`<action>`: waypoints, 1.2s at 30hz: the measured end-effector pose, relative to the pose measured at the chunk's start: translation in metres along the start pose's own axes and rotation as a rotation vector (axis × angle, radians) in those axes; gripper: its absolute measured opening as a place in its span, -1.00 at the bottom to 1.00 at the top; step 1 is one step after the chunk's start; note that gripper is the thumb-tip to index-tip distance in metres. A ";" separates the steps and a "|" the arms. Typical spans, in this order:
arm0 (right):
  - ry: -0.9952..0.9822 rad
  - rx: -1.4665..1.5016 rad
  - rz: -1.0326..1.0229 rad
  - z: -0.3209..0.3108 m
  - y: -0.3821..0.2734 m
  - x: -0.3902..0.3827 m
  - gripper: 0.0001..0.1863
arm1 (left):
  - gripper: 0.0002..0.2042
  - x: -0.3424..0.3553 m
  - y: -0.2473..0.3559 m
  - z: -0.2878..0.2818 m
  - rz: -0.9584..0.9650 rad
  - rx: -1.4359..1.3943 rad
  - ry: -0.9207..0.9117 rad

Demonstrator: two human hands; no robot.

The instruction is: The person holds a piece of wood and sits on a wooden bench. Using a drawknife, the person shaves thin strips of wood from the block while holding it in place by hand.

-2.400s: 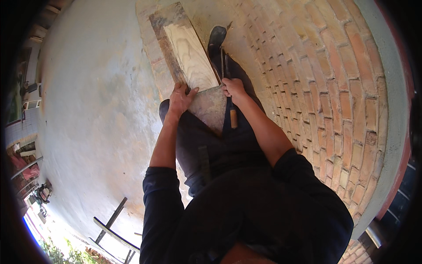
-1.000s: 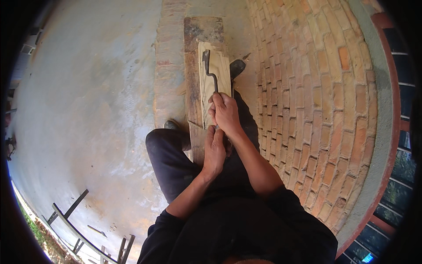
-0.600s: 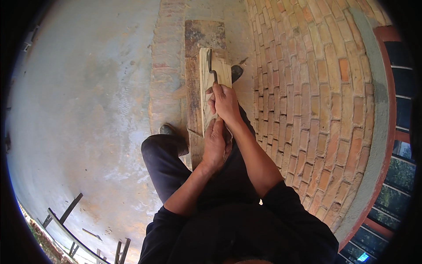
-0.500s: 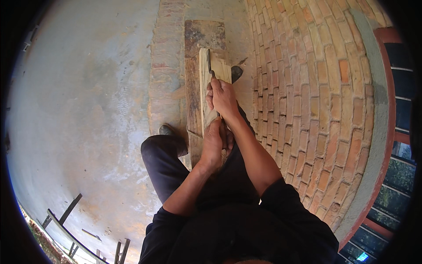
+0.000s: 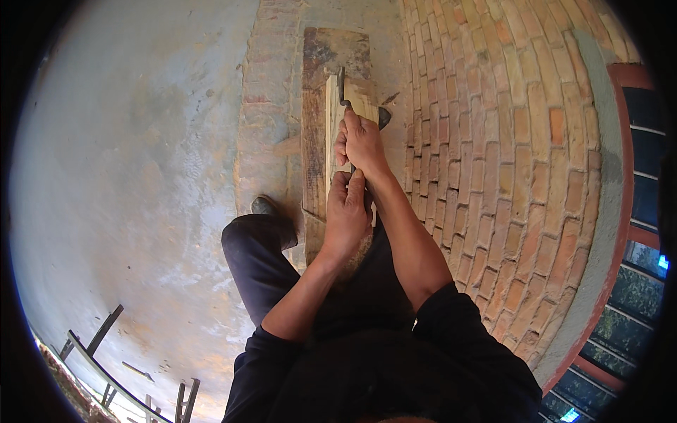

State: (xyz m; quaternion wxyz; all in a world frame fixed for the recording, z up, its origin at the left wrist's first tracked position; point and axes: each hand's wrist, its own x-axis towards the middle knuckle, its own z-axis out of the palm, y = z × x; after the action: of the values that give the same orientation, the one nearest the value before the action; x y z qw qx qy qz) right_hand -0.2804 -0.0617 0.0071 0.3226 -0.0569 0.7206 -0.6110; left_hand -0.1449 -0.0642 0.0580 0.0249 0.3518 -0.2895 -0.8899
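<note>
My right hand (image 5: pixel 361 144) grips a dark metal tool (image 5: pixel 342 88) with a bent neck, lying along a pale piece of wood (image 5: pixel 331 120). Just behind it, my left hand (image 5: pixel 347 211) is closed round the tool's rear part, mostly hidden by my fingers. The pale wood rests on a longer, weathered board (image 5: pixel 335 48), which runs away from me between my legs. Where the tool's edge meets the wood is too small to make out.
A brick wall (image 5: pixel 508 176) rises on my right, with a red-framed window (image 5: pixel 638 289) at the far right. To my left stretches a stained concrete floor (image 5: pixel 134 176), with metal frames (image 5: pixel 106 331) at the lower left. My shoe (image 5: pixel 264 206) shows left of the board.
My left hand has left the board's edge and joined my right on the tool, which moved from beside the board onto the pale wood. Over the last second both hands have slid forward.
</note>
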 end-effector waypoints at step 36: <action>-0.003 0.010 0.047 0.007 -0.004 0.001 -0.45 | -0.76 -0.011 -0.004 0.007 -0.010 -0.041 0.031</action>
State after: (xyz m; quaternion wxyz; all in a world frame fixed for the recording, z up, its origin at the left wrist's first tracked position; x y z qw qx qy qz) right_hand -0.2787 -0.0691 0.0105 0.3382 -0.0394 0.7184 -0.6067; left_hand -0.1405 -0.0544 0.0668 0.0321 0.3665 -0.2688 -0.8902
